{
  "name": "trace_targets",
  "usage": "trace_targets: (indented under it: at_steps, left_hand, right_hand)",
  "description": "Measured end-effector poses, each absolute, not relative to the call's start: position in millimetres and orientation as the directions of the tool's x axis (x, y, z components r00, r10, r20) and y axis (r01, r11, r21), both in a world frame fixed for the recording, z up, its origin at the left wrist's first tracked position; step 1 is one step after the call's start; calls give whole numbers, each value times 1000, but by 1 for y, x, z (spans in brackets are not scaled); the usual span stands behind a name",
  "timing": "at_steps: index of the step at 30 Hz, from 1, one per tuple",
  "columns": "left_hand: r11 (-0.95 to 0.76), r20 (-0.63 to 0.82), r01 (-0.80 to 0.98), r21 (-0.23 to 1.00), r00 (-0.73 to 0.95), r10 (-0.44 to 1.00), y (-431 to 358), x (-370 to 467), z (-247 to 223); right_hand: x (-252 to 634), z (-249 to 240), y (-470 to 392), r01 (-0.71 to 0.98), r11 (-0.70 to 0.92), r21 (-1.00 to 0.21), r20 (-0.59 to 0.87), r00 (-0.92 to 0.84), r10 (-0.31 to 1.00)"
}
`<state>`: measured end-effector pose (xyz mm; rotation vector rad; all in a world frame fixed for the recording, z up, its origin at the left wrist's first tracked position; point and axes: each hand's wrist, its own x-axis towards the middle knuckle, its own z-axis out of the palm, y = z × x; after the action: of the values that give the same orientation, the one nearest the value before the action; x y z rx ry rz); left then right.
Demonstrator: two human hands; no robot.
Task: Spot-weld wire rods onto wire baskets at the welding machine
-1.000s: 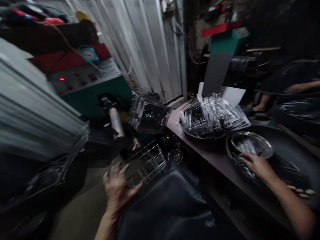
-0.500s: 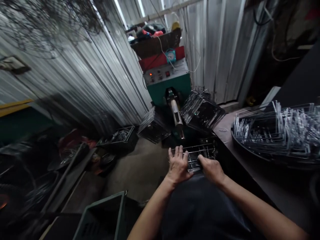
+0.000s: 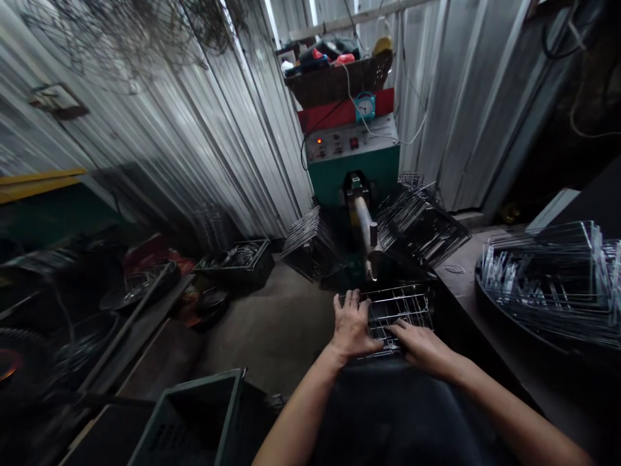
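A wire rack [image 3: 400, 310], a grid of thin metal rods, lies low in front of me above my dark apron. My left hand [image 3: 350, 327] grips its left end, fingers over the rods and thumb along the near side. Closer to the rack's middle, my right hand [image 3: 422, 343] has its fingers drawn together on the near rods; the fingertips are partly hidden. Just beyond the rack, the pale arm [image 3: 365, 223] of a green machine [image 3: 325, 178] points down toward it. Stacks of wire frames [image 3: 313, 246] and more wire frames [image 3: 420, 226] flank this arm.
On the right-hand table [image 3: 456, 255] stands a round tray [image 3: 499, 323] heaped with bent wire pieces. A green crate [image 3: 194, 388] is at lower left, and a crate of metal parts [image 3: 242, 262] stands farther back. A clock [image 3: 365, 107] hangs on the machine before a corrugated wall [image 3: 233, 129].
The view has swung a little left, so things appear farther right. My right hand has flattened and its fingers now reach forward over the rack. My left hand keeps its hold.
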<state>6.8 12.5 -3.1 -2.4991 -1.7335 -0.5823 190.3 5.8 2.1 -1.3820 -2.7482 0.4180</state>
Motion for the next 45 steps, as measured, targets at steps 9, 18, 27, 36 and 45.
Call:
trace_targets:
  at_steps: [9, 18, 27, 36, 45]
  left_hand:
    - [-393, 301, 896, 209, 323, 897, 33, -6, -10]
    - [-423, 247, 879, 218, 370, 896, 48, -14, -7]
    - [-400, 225, 885, 240, 350, 909, 74, -14, 6]
    - [-412, 238, 884, 220, 361, 902, 86, -15, 7]
    - [-337, 243, 916, 219, 283, 928, 113, -14, 6]
  right_hand:
    - [177, -11, 23, 788, 612, -76, -35, -615, 788]
    - [178, -21, 31, 738, 675, -12, 146, -666, 731]
    - [173, 4, 56, 766, 642, -19, 54, -641, 766]
    - [174, -2, 62, 759, 649, 56, 137, -649, 748]
    - [169, -9, 83, 836, 549, 8, 311, -524, 793]
